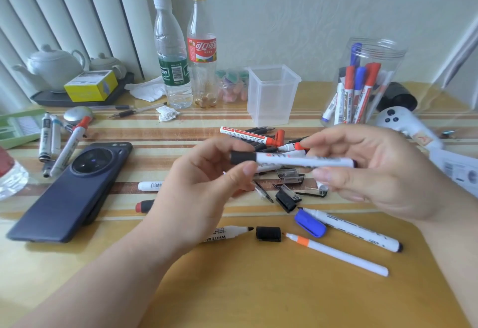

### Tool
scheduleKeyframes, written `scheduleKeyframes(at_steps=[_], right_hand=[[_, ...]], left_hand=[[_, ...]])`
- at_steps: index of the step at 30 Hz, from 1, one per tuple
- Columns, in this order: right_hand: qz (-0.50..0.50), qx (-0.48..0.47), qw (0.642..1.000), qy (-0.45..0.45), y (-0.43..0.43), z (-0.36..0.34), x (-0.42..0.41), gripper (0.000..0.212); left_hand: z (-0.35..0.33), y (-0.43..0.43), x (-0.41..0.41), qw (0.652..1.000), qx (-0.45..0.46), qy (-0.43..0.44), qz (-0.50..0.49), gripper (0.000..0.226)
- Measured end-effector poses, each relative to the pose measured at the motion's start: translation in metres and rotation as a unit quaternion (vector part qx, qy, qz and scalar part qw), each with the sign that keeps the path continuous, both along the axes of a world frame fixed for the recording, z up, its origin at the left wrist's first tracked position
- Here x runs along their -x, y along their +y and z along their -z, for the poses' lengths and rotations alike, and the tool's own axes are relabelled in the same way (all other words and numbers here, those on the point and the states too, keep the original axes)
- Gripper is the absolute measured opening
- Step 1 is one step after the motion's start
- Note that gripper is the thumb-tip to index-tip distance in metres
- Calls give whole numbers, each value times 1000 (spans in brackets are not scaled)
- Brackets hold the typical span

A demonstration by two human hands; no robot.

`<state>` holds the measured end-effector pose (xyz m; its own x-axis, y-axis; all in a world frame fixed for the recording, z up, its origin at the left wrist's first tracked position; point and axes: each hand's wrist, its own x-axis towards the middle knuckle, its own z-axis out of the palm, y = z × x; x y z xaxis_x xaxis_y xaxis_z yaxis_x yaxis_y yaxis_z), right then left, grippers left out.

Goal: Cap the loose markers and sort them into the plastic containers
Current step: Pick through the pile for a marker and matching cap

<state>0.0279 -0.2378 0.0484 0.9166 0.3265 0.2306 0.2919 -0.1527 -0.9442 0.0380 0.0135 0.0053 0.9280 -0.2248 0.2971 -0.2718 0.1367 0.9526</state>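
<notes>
I hold a white marker (305, 161) level above the table, its black cap (242, 157) on the left end. My left hand (204, 185) pinches the capped end and my right hand (370, 170) grips the barrel's other end. Below lie an uncapped black marker (230, 232), a loose black cap (268, 233), an orange-banded pen (336, 254), a blue cap (310, 223) beside a long white marker (362, 232), and a heap of markers and caps (269, 141). The square container (271, 95) stands empty. The round jar (362, 82) holds several red and blue markers.
A dark phone (69, 190) lies at left, with more markers (62, 144) beyond it. Two bottles (186, 51), a teapot tray (64, 79) and a yellow box stand at the back. A white controller (408, 126) and a black object sit right of the jar.
</notes>
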Motion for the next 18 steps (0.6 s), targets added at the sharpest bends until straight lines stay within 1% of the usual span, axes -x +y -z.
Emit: scheduleKeyframes(at_steps=[1,3,5,7,8,14,17,18], right_hand=[[10,-42,999,18,-1,1,-2,43],[38,-110,993,38,-1,4,-7,38],[67,-136,987,48,2,7,-10,31],[75,-144,985,59,4,8,-12,22],[74,-143,985,61,4,8,-12,20],[71,-127,987,61,2,7,-13,18],[76,-148,984,65,4,9,-13,19],[79,-166,981,69,5,11,-14,19]], left_hand=[[1,1,-3,999,27,20,-11,15],[0,2,-5,995,71,62,-27,16],[-2,1,-6,989,102,99,-30,13],[-4,0,-5,987,108,113,-29,9],[-5,-1,-5,988,103,111,-33,12],[-4,0,-5,988,101,110,-35,15],[-2,-1,-6,987,101,118,-41,10],[-1,-2,-4,988,92,115,-44,15]])
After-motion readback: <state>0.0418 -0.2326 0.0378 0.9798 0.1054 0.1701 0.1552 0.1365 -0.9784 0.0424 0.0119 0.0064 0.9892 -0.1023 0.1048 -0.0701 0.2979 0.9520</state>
